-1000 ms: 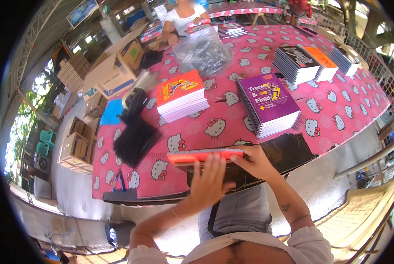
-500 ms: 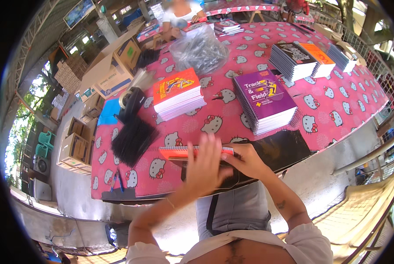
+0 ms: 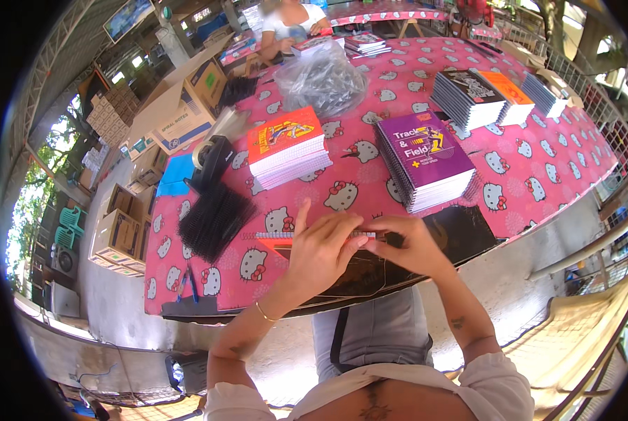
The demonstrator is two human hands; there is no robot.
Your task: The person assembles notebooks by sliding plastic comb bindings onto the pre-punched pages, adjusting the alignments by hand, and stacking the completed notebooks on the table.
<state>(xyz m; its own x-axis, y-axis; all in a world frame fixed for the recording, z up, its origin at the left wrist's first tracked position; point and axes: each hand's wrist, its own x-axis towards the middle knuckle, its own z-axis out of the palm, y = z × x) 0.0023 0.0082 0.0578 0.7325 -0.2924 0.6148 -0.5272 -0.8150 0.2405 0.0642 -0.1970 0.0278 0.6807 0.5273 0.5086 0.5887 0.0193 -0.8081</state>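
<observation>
A spiral notebook (image 3: 274, 242) with an orange-red cover stands on edge near the table's front, its coil along the top. My left hand (image 3: 322, 251) lies over its middle, thumb and index finger pinched at the bound edge towards the right end. My right hand (image 3: 410, 245) grips the notebook's right end with bent fingers. Both hands hide most of the cover. Beneath them lies a dark flat board (image 3: 440, 242). Left of the notebook is a heap of black spiral coils (image 3: 215, 223).
Beyond my hands stand a stack of orange-covered pads (image 3: 289, 151) and a stack of purple notebooks (image 3: 426, 158). A tape dispenser (image 3: 214, 160), a clear plastic bag (image 3: 321, 81) and a cardboard box (image 3: 187, 116) are farther left. Pens (image 3: 190, 284) lie front left. Across the table sits another person (image 3: 293, 28).
My left hand, blurred and raised flat before the notebook, has come down to its bound edge and closed in a pinch. My right hand has shifted slightly right.
</observation>
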